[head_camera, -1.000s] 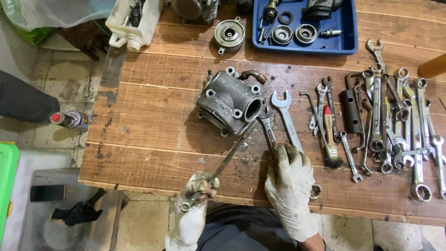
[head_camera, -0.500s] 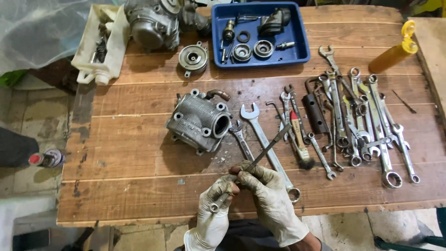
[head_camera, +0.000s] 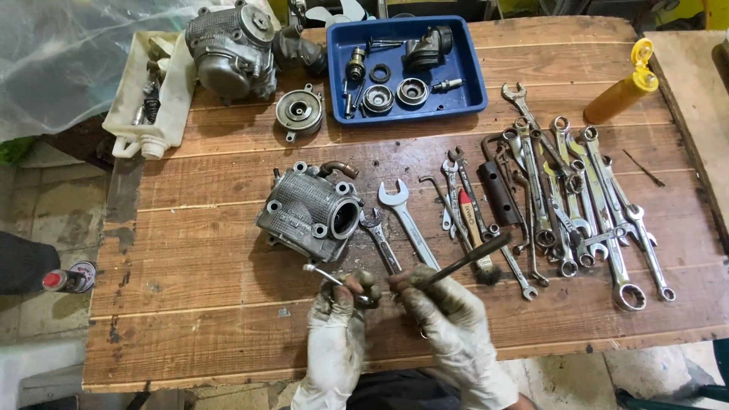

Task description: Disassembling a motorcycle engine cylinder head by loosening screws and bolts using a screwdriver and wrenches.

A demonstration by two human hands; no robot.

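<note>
While both gloved hands work close together at the near edge of the wooden workbench (head_camera: 228,319), the grey engine cylinder (head_camera: 310,212) serves as the landmark. Just in front of it, the left hand (head_camera: 338,334) is closed around a small metal part (head_camera: 367,288) with a thin bent rod sticking out toward the cylinder (what the part is I cannot tell, since the fingers hide most of it). Beside that hand, nearly touching it, the right hand (head_camera: 448,319) grips a dark slim tool (head_camera: 465,259) that slants up and away to the right.

Right of the cylinder lies an open-end spanner (head_camera: 408,223), then a red-handled brush (head_camera: 472,228), and farther right a spread of many wrenches (head_camera: 585,190). Behind the cylinder and to the right sits a blue plastic tray (head_camera: 468,72) holding bearings and small parts. Directly behind the cylinder lies a round metal cover (head_camera: 299,112), with a larger grey engine casing (head_camera: 231,49) beyond it. At the far right stands an amber squeeze bottle with a yellow cap (head_camera: 623,87), lying tilted. Left of the casing rests a cut white plastic jug (head_camera: 156,99) full of bits.
</note>
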